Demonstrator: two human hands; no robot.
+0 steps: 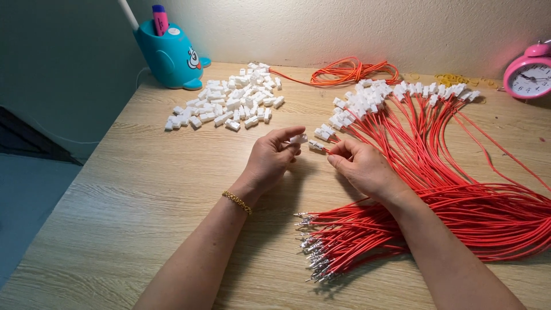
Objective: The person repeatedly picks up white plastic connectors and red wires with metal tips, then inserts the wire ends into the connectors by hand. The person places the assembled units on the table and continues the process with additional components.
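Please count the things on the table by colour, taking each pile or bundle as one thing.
White: 1, connector pile
Red: 1, wire bundle
Orange: 1, wire coil
Blue: 1, pen holder
Pink: 1, clock
Yellow: 1, rubber bands
Total: 6

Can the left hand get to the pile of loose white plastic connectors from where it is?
Probably yes. The left hand already pinches one small white plastic connector, and the pile of loose white plastic connectors lies just beyond it on bare wooden table, with nothing between. The red wires lie off to the right.

Teal pen holder (170, 56), pink alarm clock (528, 75).
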